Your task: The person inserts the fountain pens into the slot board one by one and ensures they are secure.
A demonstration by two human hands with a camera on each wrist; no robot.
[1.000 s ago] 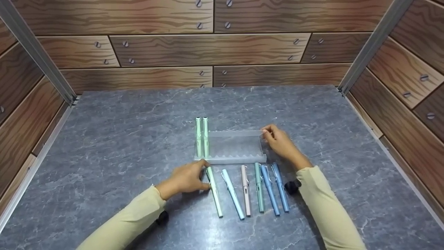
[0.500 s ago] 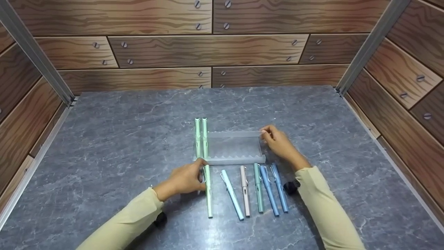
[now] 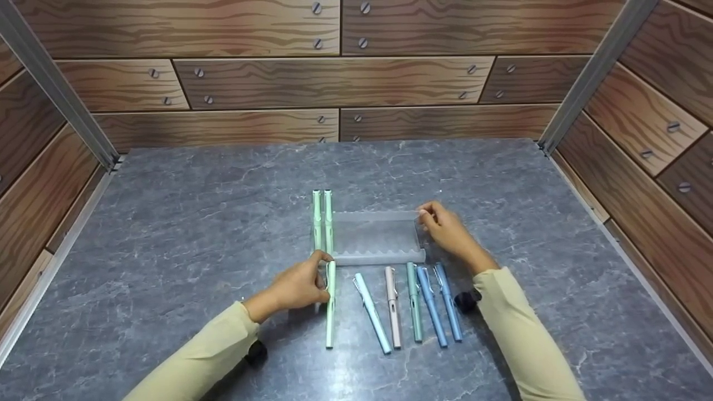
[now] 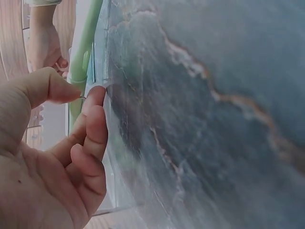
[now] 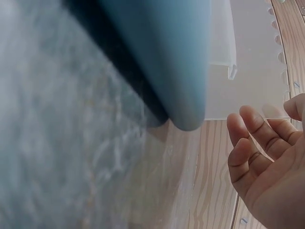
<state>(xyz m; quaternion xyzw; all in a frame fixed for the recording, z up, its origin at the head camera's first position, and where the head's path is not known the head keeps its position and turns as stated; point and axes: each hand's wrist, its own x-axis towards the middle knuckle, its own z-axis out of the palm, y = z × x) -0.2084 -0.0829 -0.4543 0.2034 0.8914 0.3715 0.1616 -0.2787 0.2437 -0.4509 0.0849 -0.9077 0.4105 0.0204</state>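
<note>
My left hand (image 3: 295,287) pinches a light green capped pen (image 3: 330,328) between thumb and index finger, just in front of the clear tray. In the left wrist view that pen (image 4: 86,38) slants up from the fingertips, its lower part behind the thumb. Two more light green pens (image 3: 317,223) stand side by side at the left end of the clear notched pen tray (image 3: 379,258), sticking out past its back edge. At the tray's back right corner, my right hand (image 3: 450,229) grips the edge with thumb and fingers; the right wrist view shows fingers (image 5: 257,124) beside the clear panel.
Right of the held pen lie a pale blue pen (image 3: 373,313), a greyish-pink pen (image 3: 393,309), a teal pen (image 3: 414,303) and two blue pens (image 3: 432,306). All are on the grey marbled table (image 3: 223,200). Wood-patterned walls (image 3: 334,81) enclose it at back and sides.
The light green pen in my left hand has swung from a slant to nearly straight and shifted slightly left, closer to the tray. My right hand stays at the tray's corner.
</note>
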